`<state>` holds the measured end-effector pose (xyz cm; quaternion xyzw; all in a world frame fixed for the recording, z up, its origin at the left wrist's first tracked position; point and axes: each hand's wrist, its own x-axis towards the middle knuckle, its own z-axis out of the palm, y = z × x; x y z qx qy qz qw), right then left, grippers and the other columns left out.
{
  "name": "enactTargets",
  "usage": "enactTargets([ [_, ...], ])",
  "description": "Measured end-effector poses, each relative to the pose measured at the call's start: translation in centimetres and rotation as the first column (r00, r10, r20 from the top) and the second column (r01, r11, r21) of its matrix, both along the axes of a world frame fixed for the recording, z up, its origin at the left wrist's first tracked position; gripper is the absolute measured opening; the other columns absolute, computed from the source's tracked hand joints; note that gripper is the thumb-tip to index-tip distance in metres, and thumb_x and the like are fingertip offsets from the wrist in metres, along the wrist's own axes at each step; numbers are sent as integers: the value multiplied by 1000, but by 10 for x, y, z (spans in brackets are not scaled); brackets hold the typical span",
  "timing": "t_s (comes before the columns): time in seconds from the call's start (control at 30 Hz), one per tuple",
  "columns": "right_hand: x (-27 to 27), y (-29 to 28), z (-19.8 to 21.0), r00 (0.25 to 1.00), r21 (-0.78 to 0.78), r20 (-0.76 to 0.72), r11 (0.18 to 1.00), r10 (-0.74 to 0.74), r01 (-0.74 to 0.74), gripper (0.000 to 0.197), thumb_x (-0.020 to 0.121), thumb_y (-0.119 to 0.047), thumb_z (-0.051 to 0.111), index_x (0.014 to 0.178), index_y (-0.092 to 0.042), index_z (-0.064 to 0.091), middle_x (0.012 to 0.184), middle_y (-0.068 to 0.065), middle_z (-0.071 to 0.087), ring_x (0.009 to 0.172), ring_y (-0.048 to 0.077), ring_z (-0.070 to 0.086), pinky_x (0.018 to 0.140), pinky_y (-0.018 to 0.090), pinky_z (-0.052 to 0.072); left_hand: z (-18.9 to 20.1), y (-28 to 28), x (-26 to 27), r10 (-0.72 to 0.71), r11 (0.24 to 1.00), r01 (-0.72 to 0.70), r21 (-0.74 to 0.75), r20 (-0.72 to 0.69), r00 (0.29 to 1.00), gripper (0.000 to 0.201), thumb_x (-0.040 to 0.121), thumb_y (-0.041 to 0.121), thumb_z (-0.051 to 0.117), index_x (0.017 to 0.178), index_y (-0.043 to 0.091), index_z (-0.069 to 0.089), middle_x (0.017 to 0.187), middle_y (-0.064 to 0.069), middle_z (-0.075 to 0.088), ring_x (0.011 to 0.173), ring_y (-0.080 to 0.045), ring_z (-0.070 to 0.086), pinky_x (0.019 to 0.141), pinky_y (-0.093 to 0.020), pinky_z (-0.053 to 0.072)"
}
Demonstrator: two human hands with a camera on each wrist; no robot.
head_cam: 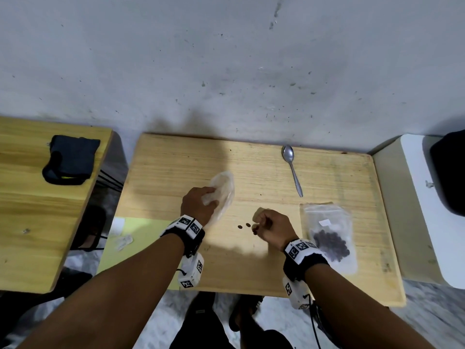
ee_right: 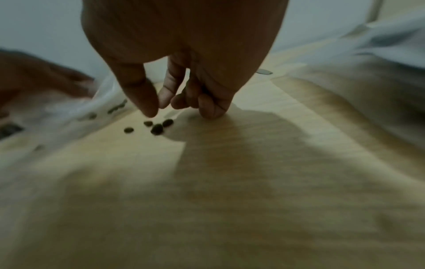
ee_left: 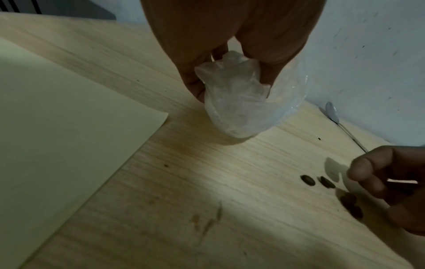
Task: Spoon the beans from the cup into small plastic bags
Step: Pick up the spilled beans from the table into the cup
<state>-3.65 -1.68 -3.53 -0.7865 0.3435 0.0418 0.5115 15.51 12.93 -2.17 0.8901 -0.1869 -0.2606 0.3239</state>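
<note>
My left hand (head_cam: 205, 196) grips a crumpled, empty clear plastic bag (head_cam: 224, 190) by its bunched end, left of the table's middle; the left wrist view shows the bag (ee_left: 239, 109) hanging from fingers and thumb. My right hand (head_cam: 259, 224) hovers with curled fingers over a few loose dark beans (head_cam: 248, 224) on the wood. In the right wrist view the thumb and forefinger tips nearly meet just above those beans (ee_right: 157, 129), with nothing seen between them. A clear bag holding many beans (head_cam: 329, 238) lies flat to the right. No cup is in view.
A metal spoon (head_cam: 292, 167) lies at the back of the wooden table (head_cam: 176, 157), near the wall. A second table with a dark pouch (head_cam: 71, 159) stands to the left, a white surface (head_cam: 422, 197) to the right. A pale green sheet (head_cam: 125, 238) lies lower left.
</note>
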Motion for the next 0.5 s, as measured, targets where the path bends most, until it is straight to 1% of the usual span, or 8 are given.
enactTargets([
  [0.07, -6, 3, -3, 992, -73, -69, 991, 104, -109, 30, 68, -4, 73, 90, -21, 63, 93, -2, 59, 81, 15, 58, 76, 27, 50, 0, 2, -3, -1, 1000, 1, -2, -7, 1000, 37, 78, 24, 75, 115, 23, 68, 119, -6, 63, 110, -25, 60, 89, -21, 40],
  [0.17, -11, 7, -14, 981, -192, -43, 962, 191, -196, 40, 68, -9, 81, 105, -18, 69, 102, -4, 54, 83, 16, 59, 79, 22, 47, 0, 6, -7, -9, 1000, 9, -3, -3, 1000, 38, 78, 24, 75, 115, 22, 68, 119, -7, 63, 111, -26, 60, 92, -24, 42],
  [0.23, -12, 9, -19, 973, -268, 3, 938, 229, -220, 32, 72, -2, 79, 102, -12, 72, 100, -2, 55, 80, 9, 56, 77, 16, 44, 0, 8, -9, -6, 1000, 6, 0, -4, 1000, 37, 78, 24, 75, 115, 21, 69, 120, -7, 63, 110, -26, 60, 92, -23, 42],
  [0.3, -11, 7, -17, 969, -267, 42, 937, 244, -225, 20, 77, 7, 73, 93, -4, 73, 96, 6, 59, 77, 1, 52, 72, 2, 38, 0, 10, -11, -6, 1000, 6, 6, -3, 1000, 37, 78, 24, 75, 115, 22, 69, 120, -7, 63, 110, -25, 60, 92, -24, 42],
  [0.33, -10, 6, -15, 966, -281, 33, 930, 256, -237, 15, 80, 6, 70, 92, -4, 73, 96, 7, 59, 77, 2, 53, 71, -3, 33, 0, 11, -11, -8, 1000, 8, 8, -3, 1000, 38, 78, 25, 75, 115, 22, 68, 120, -7, 62, 110, -25, 60, 93, -24, 42],
  [0.4, -11, 4, -14, 953, -325, -31, 898, 302, -295, 9, 87, -5, 66, 94, -8, 69, 97, 1, 59, 79, 8, 55, 71, 2, 34, 1, 12, -12, -14, 1000, 14, 16, -1, 1000, 38, 79, 25, 74, 116, 23, 68, 121, -7, 62, 111, -25, 59, 94, -25, 42],
  [0.47, -11, 2, -14, 935, -352, -110, 867, 336, -353, 6, 90, -11, 60, 93, -13, 64, 98, -1, 60, 80, 10, 53, 75, 21, 44, 2, 12, -12, -16, 1000, 16, 26, -3, 1000, 38, 79, 26, 74, 116, 24, 67, 121, -6, 61, 111, -25, 59, 94, -24, 41],
  [0.5, -11, 2, -13, 930, -355, -126, 860, 345, -367, 6, 90, -10, 57, 93, -14, 62, 99, 0, 60, 80, 10, 53, 76, 26, 47, 3, 12, -13, -18, 999, 18, 28, -3, 1000, 38, 79, 26, 74, 116, 24, 67, 121, -6, 61, 111, -25, 59, 93, -23, 41],
])
